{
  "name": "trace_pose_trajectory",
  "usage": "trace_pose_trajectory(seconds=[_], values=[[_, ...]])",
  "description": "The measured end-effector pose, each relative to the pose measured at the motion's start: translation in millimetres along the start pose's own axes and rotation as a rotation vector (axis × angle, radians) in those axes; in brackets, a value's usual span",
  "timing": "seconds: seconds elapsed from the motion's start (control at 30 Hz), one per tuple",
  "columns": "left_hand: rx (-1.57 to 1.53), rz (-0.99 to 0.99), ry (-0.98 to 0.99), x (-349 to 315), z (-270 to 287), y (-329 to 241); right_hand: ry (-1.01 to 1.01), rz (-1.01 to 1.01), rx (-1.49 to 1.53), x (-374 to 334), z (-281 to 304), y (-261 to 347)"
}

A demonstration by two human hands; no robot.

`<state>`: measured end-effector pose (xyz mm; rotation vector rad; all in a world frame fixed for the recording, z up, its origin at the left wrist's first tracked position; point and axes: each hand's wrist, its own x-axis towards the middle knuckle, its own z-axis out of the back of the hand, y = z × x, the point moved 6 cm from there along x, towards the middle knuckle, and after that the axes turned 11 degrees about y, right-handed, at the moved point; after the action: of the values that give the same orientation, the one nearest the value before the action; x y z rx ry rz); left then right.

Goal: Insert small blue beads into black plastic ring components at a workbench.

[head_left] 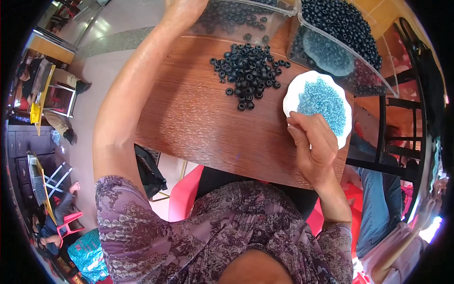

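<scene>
A white scalloped dish (289, 102) full of small shiny blue beads (321, 100) stands at the right of the table. My right hand (314, 144) is over its near left rim, thumb and forefinger pinched together; what they hold, if anything, is too small to make out. To the left of the dish lies a loose heap of large black beads (248, 68). My left arm reaches far forward, and my left hand (187, 12) is at the top edge beside a clear plastic box (227, 23) with black beads in it. The fingers of that hand are out of the picture.
A second clear box (340, 78), filled with black beads, stands behind the dish at the back right. The brown wooden table (189, 113) ends close before my body. A person in jeans (376, 203) sits at the right, and other people are at the far left.
</scene>
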<state>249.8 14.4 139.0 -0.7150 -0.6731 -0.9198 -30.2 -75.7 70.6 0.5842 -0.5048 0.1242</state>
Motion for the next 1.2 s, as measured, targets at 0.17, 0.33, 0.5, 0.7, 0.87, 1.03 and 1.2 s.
trace_pose_trajectory(seconds=[0.17,0.33,0.5,0.7,0.87,1.03,1.2], values=[[-0.181,0.059,0.129,-57.4,9.6,-4.4,0.021,0.002,0.001,-4.9,-3.5,-5.5],[-0.511,0.276,0.547,-126.8,-32.7,16.9,0.075,0.022,0.014,-3.9,-12.3,0.4],[-0.224,0.17,0.767,-136.7,-47.1,13.5,0.083,0.004,0.02,-3.9,-12.7,2.3],[-0.152,0.202,0.784,-138.4,-45.6,20.3,0.09,-0.008,0.031,-5.9,-14.3,1.2],[-0.364,0.314,0.732,-147.1,-41.8,29.7,0.077,0.007,0.042,-3.6,-18.0,3.4],[-0.76,0.501,0.644,-160.8,-37.0,38.4,0.11,0.019,0.042,1.7,-24.3,6.7],[-1.084,0.728,0.619,-163.6,-28.7,27.6,0.152,-0.01,0.063,4.4,-33.2,4.5]])
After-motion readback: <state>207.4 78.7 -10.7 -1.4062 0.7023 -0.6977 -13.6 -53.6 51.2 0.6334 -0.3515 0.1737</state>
